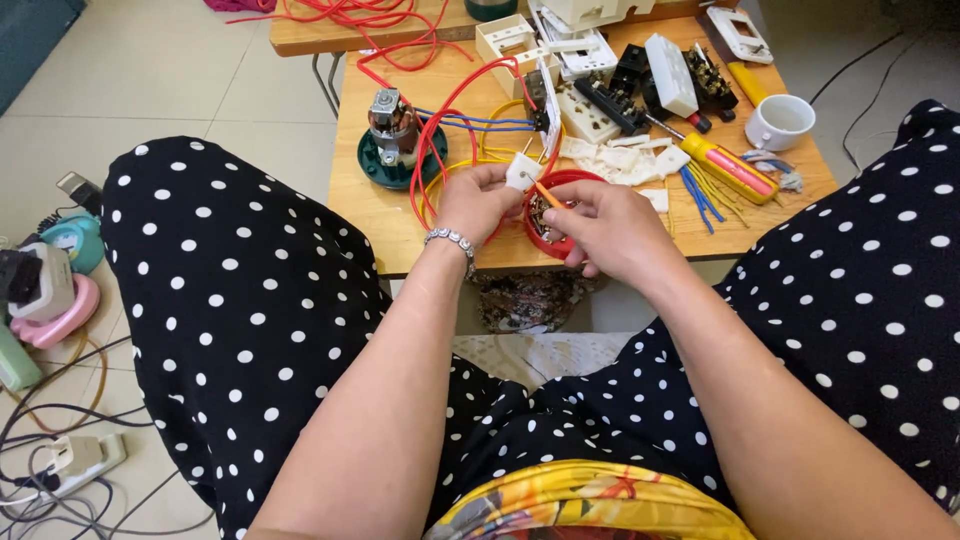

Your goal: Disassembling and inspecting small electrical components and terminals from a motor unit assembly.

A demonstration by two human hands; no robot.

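Observation:
My left hand point(476, 203) pinches a small white plastic electrical part point(521, 171) with red wires running from it. My right hand point(610, 228) holds a thin orange-handled screwdriver point(546, 193) whose tip touches that part. Both hands hover over a small red bowl point(556, 245) of screws at the near edge of a low wooden table point(380, 210). A beaded bracelet sits on my left wrist. Red wires point(440, 120) loop back across the table toward a small motor on a green base point(395, 135).
White sockets and switch parts point(590, 60), a black part, a yellow-and-red screwdriver point(728, 165), loose blue and yellow wire bits and a white cup point(782, 120) lie on the table. My knees in black polka-dot fabric flank it. A power strip and cables point(60, 470) lie on the floor at left.

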